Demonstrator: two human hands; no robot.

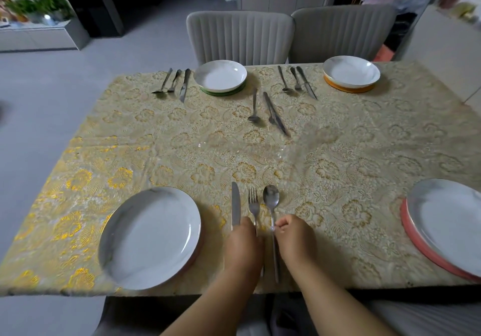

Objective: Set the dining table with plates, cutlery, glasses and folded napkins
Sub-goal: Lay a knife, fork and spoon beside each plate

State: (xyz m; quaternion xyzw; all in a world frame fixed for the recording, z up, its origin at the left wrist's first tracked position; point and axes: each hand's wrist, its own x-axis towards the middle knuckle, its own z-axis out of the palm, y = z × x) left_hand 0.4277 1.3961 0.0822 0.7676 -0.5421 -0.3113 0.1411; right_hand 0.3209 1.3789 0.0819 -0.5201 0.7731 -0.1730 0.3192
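- The left hand (243, 242) lay on the near table edge over the handles of the knife (235, 206) and the fork (253, 206), its fingers curled at the knife handle; whether it gripped either I cannot tell.
- The right hand (292, 234) pinched the stem of the spoon (271, 200), just right of the fork.
- Knife, fork and spoon lay side by side, pointing to the far side, between the near left plate (151, 236) and the near right plate (447, 221), which sat on a pink mat (413, 239).
- At the far edge, a bowl (221, 75) sat on a green mat (223, 91) and another bowl (351, 70) on an orange mat (348, 87), each with three pieces of cutlery to its left (173, 83) (296, 80).
- A loose spoon (254, 109) and a crossed knife and fork (275, 114) lay mid-table on the gold floral tablecloth (156, 153).
- Two grey chairs (239, 36) stood behind the table.
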